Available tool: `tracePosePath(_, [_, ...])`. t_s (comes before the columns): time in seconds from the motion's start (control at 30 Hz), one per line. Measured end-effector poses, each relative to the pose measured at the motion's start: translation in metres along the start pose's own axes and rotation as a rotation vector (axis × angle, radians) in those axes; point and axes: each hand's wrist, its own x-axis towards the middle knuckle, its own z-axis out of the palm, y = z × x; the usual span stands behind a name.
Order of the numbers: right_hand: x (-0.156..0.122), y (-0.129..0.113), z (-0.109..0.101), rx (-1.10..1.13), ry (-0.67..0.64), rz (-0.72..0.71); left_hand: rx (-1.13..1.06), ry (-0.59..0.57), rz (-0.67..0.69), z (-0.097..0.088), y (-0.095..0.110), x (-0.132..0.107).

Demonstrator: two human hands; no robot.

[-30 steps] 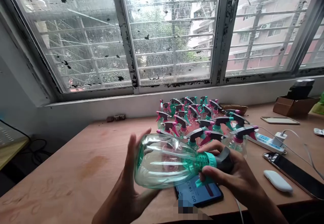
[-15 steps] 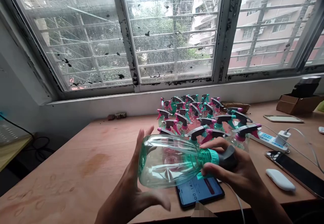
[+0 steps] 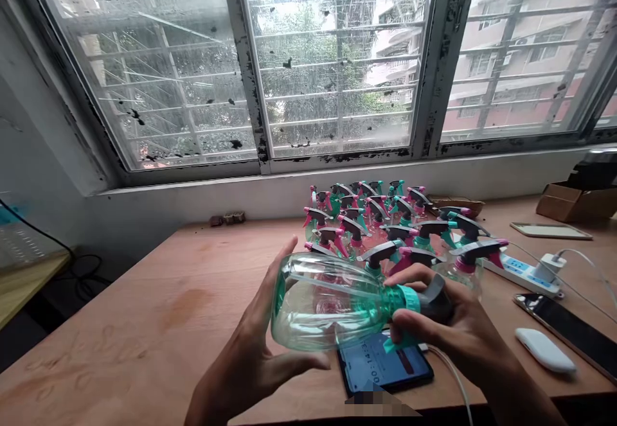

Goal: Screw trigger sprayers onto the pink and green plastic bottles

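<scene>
A clear green spray bottle (image 3: 332,304) lies sideways in the air above the table, its base to the left. My right hand (image 3: 434,317) is closed round its turquoise collar and dark spray head, with thumb and fingers at the neck. My left hand (image 3: 255,342) is open at the base, fingers stretched up behind it and thumb extended below. Whether the left palm touches the base I cannot tell. Behind stand several spray bottles (image 3: 380,252) with pink or turquoise and dark trigger heads. Beneath the held bottle lies a phone (image 3: 380,374) with a timer on its lit screen.
To the right are a white power strip (image 3: 520,273) with a plugged charger, a dark phone (image 3: 569,329) and a white case (image 3: 545,350). A cardboard box (image 3: 573,202) stands farther back. Small brown blocks (image 3: 227,218) sit by the wall below the window (image 3: 332,60).
The view has shifted slightly, so the surroundings appear a little farther right. My left thumb has come nearer the bottle's underside. My right hand keeps its hold at the neck.
</scene>
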Motion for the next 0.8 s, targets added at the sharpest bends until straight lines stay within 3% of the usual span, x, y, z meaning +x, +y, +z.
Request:
tracePosePath(0.2, [0.003, -0.002, 0.003, 0.161, -0.009, 0.094, 0.104, 0.023, 0.094, 0.001, -0.006, -0.001])
tracePosePath(0.43, [0.001, -0.001, 0.002, 0.063, -0.009, 0.052, 0.074, -0.019, -0.043, 0.005, -0.003, 0.002])
tracePosePath(0.53, [0.001, -0.005, 0.001, 0.045, -0.025, 0.104, 0.086, -0.025, -0.030, 0.006, -0.011, 0.000])
tracePosePath(0.67, [0.005, -0.009, 0.002, 0.098, -0.053, 0.118, 0.113, 0.084, 0.047, 0.011, -0.026, -0.007])
tracePosePath(0.8, [0.006, -0.011, 0.003, 0.091, -0.033, 0.108, 0.061, 0.063, 0.001, 0.010, -0.021, -0.005])
